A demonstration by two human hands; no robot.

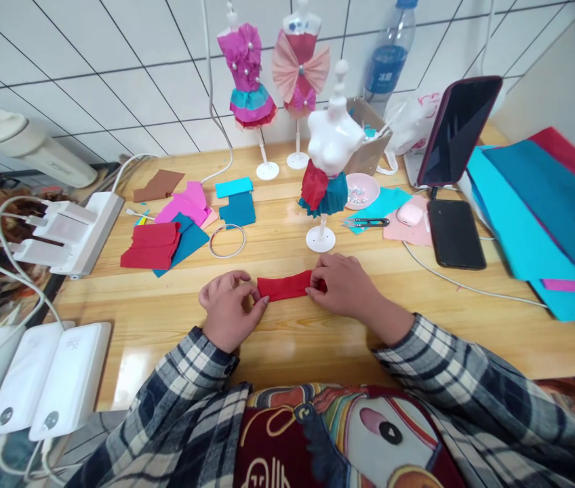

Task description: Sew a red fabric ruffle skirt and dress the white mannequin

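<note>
A narrow red strip (285,286) lies between my two hands, just above the wooden table (165,305) or on it. My left hand (231,305) pinches its left end, thumb on the near side. The right end is pinched in my right hand (343,286), fingers curled. Beyond my right hand stands a small white mannequin (333,135) with a teal ruffled skirt (332,196) and a red piece at its waist. A thin ring (227,241) lies beyond my left hand, near a folded red piece (151,245).
Two dressed mannequins stand by the tiled wall. Snips (366,222), a pink bead dish (363,191), a black phone (456,234) and a propped phone (460,132) are right of centre. Coloured sheets (536,210) lie far right. Power banks (71,379) and a power strip (95,234) sit left.
</note>
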